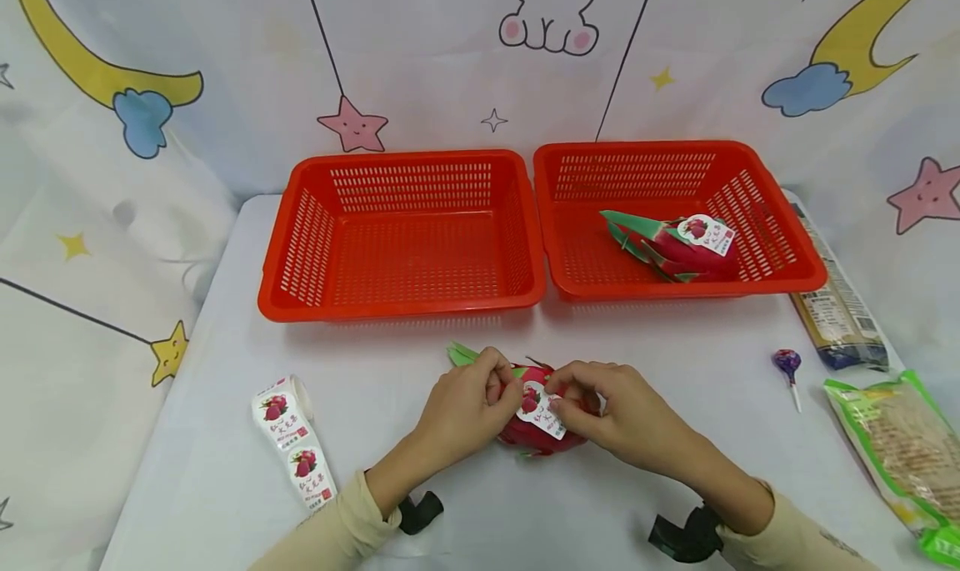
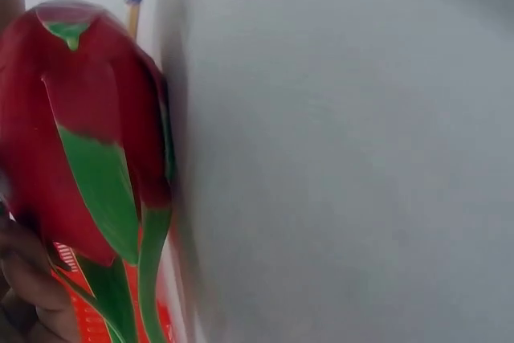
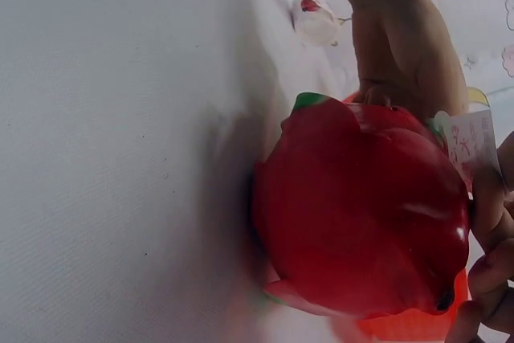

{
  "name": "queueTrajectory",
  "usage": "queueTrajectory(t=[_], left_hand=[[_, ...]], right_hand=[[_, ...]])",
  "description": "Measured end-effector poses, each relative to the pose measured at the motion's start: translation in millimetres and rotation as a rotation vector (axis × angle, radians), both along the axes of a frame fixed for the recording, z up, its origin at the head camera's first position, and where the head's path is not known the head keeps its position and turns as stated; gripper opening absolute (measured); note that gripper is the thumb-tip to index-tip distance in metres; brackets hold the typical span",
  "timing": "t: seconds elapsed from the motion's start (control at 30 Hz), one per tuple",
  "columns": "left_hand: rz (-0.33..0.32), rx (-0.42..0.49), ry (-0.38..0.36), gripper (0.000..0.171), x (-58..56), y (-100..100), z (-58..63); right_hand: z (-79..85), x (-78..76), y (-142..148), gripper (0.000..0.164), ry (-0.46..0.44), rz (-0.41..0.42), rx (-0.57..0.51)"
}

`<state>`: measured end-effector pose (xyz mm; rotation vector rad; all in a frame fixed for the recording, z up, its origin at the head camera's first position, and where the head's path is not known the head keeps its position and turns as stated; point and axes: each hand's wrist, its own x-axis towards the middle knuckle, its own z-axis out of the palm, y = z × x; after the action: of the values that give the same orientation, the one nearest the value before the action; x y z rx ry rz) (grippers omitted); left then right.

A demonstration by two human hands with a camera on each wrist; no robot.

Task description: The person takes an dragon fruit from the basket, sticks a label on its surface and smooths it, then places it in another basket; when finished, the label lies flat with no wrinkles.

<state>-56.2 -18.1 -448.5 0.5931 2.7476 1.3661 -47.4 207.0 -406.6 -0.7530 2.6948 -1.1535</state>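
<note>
A dragon fruit, pink-red with green leaf tips, lies on the white table between both hands. Over its top is a white label sticker printed with a dragon fruit picture. My left hand pinches the label's left edge with thumb and index finger. On the other side, my right hand pinches its right edge. In the right wrist view the label stands partly up off the fruit's skin, beside the right fingers. The left wrist view shows the fruit's leaves and curled left fingers.
A red basket stands at the back left. Another red basket beside it holds a labelled dragon fruit. A label roll lies at left. To the right are a lollipop, a clear-and-gold packet and a green-edged bag.
</note>
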Motion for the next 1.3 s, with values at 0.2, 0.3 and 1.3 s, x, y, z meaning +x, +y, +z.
queueTrajectory(t=[0.2,0.3,1.3], left_hand=[[0.006,0.015,-0.053,0.005,-2.3,-0.9,-1.4],[0.007,0.013,-0.024,0.005,-1.7,-0.7,-2.3],[0.027,-0.005,0.125,0.007,3.1,2.6,-7.7]], right_hand=[[-1.0,1.1,1.1,0.018,0.011,0.002,0.018],[-2.5,2.9,3.5,0.021,0.028,0.007,0.044],[-28.6,9.1,18.4,0.026,0.013,-0.046,-0.155]])
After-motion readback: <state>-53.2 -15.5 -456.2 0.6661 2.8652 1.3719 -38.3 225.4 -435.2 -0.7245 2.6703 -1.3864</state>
